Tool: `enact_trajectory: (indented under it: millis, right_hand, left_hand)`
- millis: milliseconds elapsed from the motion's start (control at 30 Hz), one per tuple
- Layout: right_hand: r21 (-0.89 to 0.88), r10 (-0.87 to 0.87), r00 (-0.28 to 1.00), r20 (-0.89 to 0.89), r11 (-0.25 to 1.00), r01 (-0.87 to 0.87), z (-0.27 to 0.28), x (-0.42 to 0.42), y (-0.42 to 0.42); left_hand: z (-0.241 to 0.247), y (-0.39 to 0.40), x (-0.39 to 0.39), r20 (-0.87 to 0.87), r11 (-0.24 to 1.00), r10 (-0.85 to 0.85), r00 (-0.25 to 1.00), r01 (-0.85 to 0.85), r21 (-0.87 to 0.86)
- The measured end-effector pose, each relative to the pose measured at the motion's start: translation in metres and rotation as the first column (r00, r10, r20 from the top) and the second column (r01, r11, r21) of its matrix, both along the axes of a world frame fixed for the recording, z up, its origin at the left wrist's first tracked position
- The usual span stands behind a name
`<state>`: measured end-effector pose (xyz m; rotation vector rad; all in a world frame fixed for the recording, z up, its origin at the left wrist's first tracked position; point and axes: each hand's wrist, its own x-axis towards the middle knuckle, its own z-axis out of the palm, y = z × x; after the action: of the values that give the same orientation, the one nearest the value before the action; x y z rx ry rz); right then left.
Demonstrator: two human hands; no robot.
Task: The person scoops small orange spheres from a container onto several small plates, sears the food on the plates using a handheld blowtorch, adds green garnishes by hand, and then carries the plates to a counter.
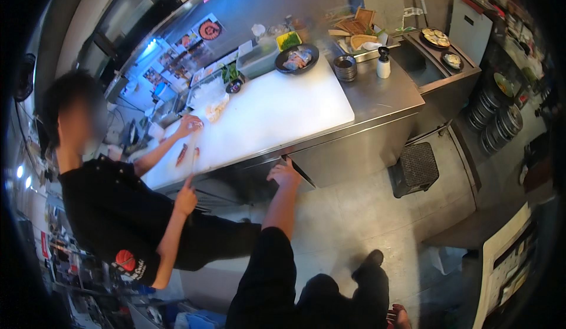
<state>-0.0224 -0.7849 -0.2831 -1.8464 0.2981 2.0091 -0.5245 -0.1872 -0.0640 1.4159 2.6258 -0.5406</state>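
Observation:
My left hand (285, 173) reaches to the under-counter cabinet and has its fingers hooked at the top edge of a steel door (353, 152). That door stands slightly ajar, with a dark gap along its left side. Only part of my right hand (399, 317) shows, low at the picture's bottom edge beside my leg. Something reddish and pale is by its fingers, too small to make out. Above the door runs the counter with a long white cutting board (283, 108). A black bowl of raw seafood or fish (297, 59) stands at the board's back edge.
At my left a co-worker (119, 205) holds a knife (193, 159) over the board, near a reddish piece of food (181, 155). Stacked dark bowls (345, 68) and a white pump bottle (384, 64) stand at right. A black stool (415, 169) is on the floor, steel kegs (502, 128) beyond.

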Motion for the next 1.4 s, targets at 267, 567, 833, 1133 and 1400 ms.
enact_trajectory:
  millis: [267,567,833,1133,1400]
  right_hand:
    - [0.053,0.370,0.887,0.277,0.915,-0.399,0.033,0.118,0.129]
    - [0.315,0.681,0.387,0.622,0.235,-0.920,0.079,-0.146,0.398]
    - [-0.419,-0.209,-0.435,0.876,-0.776,-0.471,0.121,-0.440,0.576]
    - [-0.554,-0.177,-0.617,0.767,-0.667,-0.498,0.072,-0.458,0.553]
    - [-0.614,-0.276,-0.658,0.701,-0.704,-0.358,0.112,-0.428,0.489]
  left_hand:
    - [-0.066,-0.055,-0.017,0.062,0.983,-0.057,0.996,0.045,0.180]
    - [-0.065,-0.190,-0.025,0.096,0.882,-0.211,0.973,0.147,0.447]
    - [-0.053,-0.226,-0.033,0.328,0.876,-0.255,0.910,0.074,0.477]
    - [-0.049,-0.263,-0.034,0.328,0.841,-0.219,0.919,0.008,0.540]
    - [-0.049,-0.294,-0.041,0.243,0.798,-0.235,0.941,0.044,0.602]
